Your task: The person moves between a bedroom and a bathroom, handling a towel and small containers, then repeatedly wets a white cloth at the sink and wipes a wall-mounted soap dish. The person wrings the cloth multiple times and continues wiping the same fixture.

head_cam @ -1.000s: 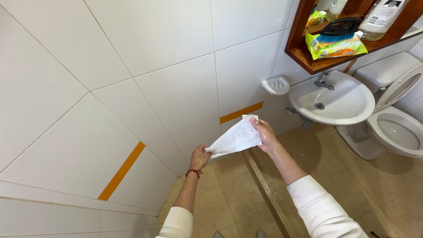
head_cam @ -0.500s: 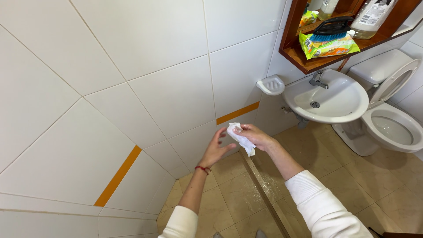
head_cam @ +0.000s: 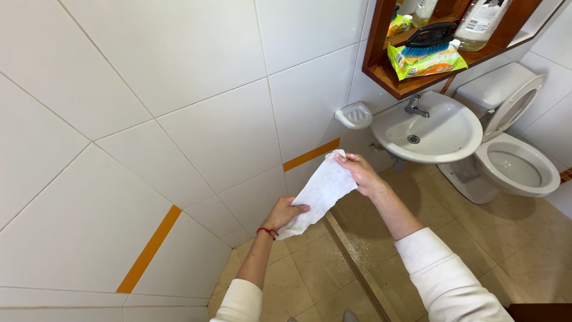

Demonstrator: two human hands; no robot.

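Looking down from your head camera, you see a wooden shelf point(head_cam: 411, 83) at the upper right, above a white sink point(head_cam: 428, 132). On that shelf lies a flat, soft green-and-yellow packet point(head_cam: 426, 64) with orange patches, its long side toward you. A blue-bristled brush with a black handle point(head_cam: 430, 39) rests on top of it. Behind, at the picture's top edge, stands a clear plastic bottle with a white label point(head_cam: 481, 21); a smaller yellow-green packet point(head_cam: 398, 25) sits further back on a higher ledge, beside another pale bottle that is cut off. Left of the sink, a white soap dish point(head_cam: 354, 114) is fixed to the tiled wall point(head_cam: 179, 101), which carries an orange stripe point(head_cam: 149, 248). Right of the sink stands a white toilet point(head_cam: 515, 167) with its lid raised.

Your two hands hold a white wipe point(head_cam: 320, 192) stretched out in the air between them, in front of the wall and above the beige floor tiles point(head_cam: 476, 238). Your right hand point(head_cam: 363, 173) pinches its upper corner between thumb and fingers; your left hand point(head_cam: 286, 213), with a red string at the wrist, grips the lower end. The wipe hangs as a slanted, slightly creased sheet, faintly speckled with grey marks, its lower edge crumpled where your left fingers close on it.
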